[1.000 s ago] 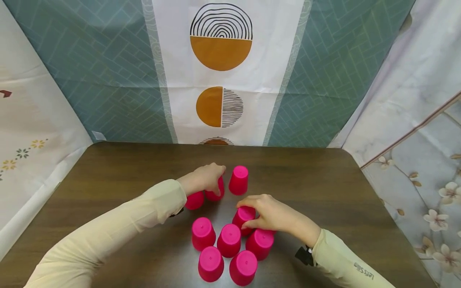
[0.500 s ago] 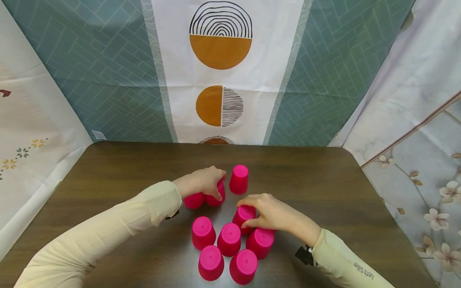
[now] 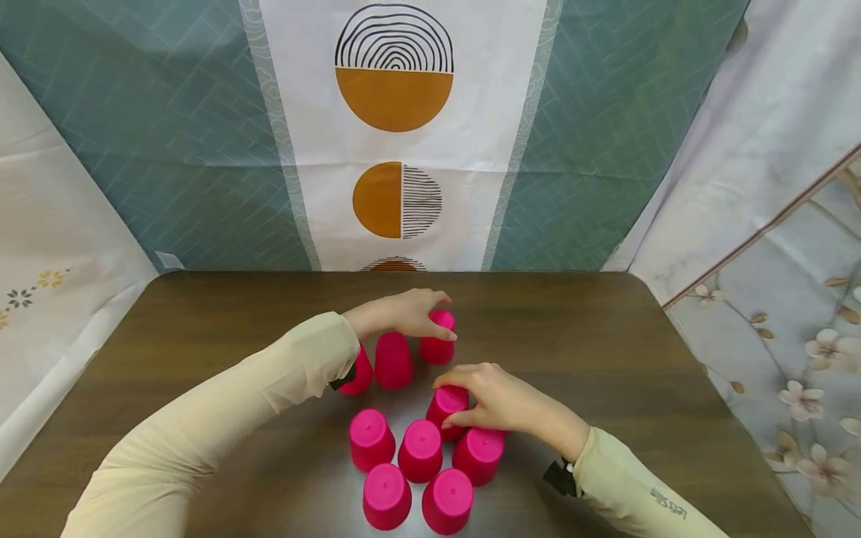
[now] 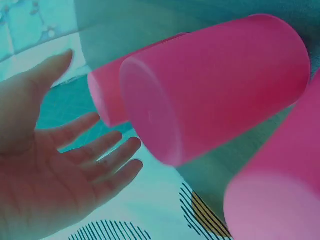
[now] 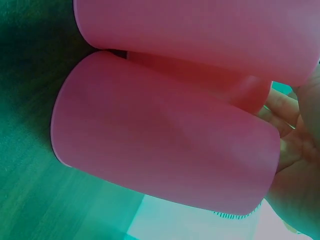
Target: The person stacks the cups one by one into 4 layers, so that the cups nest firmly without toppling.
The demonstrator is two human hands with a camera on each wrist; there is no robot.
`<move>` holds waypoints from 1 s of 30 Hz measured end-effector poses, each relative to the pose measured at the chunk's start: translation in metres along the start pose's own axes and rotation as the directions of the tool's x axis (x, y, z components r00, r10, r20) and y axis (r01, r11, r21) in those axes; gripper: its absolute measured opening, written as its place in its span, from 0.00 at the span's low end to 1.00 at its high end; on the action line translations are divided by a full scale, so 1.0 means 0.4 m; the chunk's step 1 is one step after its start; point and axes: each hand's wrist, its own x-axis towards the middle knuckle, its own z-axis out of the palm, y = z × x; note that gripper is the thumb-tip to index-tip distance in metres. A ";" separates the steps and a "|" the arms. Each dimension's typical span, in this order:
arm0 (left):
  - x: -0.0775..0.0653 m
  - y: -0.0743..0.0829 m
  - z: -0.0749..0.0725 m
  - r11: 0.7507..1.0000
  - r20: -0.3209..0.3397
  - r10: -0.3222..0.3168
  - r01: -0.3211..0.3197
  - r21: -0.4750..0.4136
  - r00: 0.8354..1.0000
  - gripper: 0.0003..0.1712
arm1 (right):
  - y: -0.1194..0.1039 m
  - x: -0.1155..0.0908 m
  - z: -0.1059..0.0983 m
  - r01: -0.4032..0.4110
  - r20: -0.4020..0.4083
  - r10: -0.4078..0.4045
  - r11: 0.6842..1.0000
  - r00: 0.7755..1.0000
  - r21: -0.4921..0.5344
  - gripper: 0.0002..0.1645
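Three cups (image 3: 393,362), left hand (image 3: 408,311) well inside table edges (image 3: 538,276).

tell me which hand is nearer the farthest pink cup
Left. The left hand is at the farthest pink cup, overlapping its top in the head view; the right hand is farther off, holding another pink cup.

The pink cups (image 3: 386,497) look like smooth, dull plastic, the brown table (image 3: 572,351) looks like flat wood (a bit shiny near the front), the hanging sheets (image 3: 578,142) look like creased cloth, and the sleeves (image 3: 222,411) look like wrinkly cloth.
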 end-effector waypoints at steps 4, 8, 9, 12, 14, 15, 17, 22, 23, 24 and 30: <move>0.002 0.005 0.013 0.999 -0.047 -0.023 0.024 0.027 0.999 0.30 | -0.003 0.005 0.007 -0.005 0.000 0.005 1.000 1.000 -0.004 0.29; -0.003 0.005 0.022 0.999 -0.091 -0.043 0.046 0.026 0.995 0.26 | 0.000 0.005 0.009 -0.012 0.001 0.012 1.000 1.000 -0.023 0.28; -0.004 0.003 0.024 0.999 -0.094 -0.041 0.043 0.022 0.995 0.26 | 0.001 0.004 0.009 -0.013 0.001 0.013 1.000 1.000 -0.026 0.28; -0.004 -0.006 0.029 1.000 -0.080 -0.019 0.020 0.009 0.997 0.26 | 0.005 0.002 0.008 -0.015 0.000 0.015 1.000 1.000 -0.026 0.28; -0.009 -0.013 0.032 1.000 -0.063 -0.007 0.007 -0.008 0.998 0.26 | 0.005 0.003 0.008 -0.014 0.000 0.014 1.000 1.000 -0.027 0.29; -0.011 -0.016 0.033 1.000 -0.057 0.000 0.000 -0.013 0.998 0.26 | 0.005 0.004 0.008 -0.015 0.000 0.015 1.000 1.000 -0.026 0.29; -0.015 -0.017 0.032 1.000 -0.049 0.008 -0.008 -0.016 0.999 0.26 | 0.004 0.005 0.005 -0.015 0.002 0.015 1.000 1.000 -0.024 0.29; -0.025 -0.013 0.034 1.000 -0.031 0.031 -0.031 -0.003 0.999 0.25 | 0.002 0.004 0.003 -0.017 0.001 0.017 1.000 1.000 -0.023 0.29; -0.027 -0.013 0.036 0.999 -0.025 0.038 -0.038 -0.004 0.999 0.25 | 0.001 0.003 0.003 -0.019 0.000 0.019 0.999 1.000 -0.026 0.29; -0.028 -0.013 0.038 0.999 -0.018 0.044 -0.044 -0.003 0.999 0.25 | 0.001 0.003 0.004 -0.022 -0.002 0.022 0.999 1.000 -0.024 0.29; -0.035 -0.012 0.041 0.998 0.000 0.064 -0.064 0.024 0.998 0.25 | -0.002 0.002 0.010 -0.026 -0.014 0.026 1.000 1.000 -0.018 0.28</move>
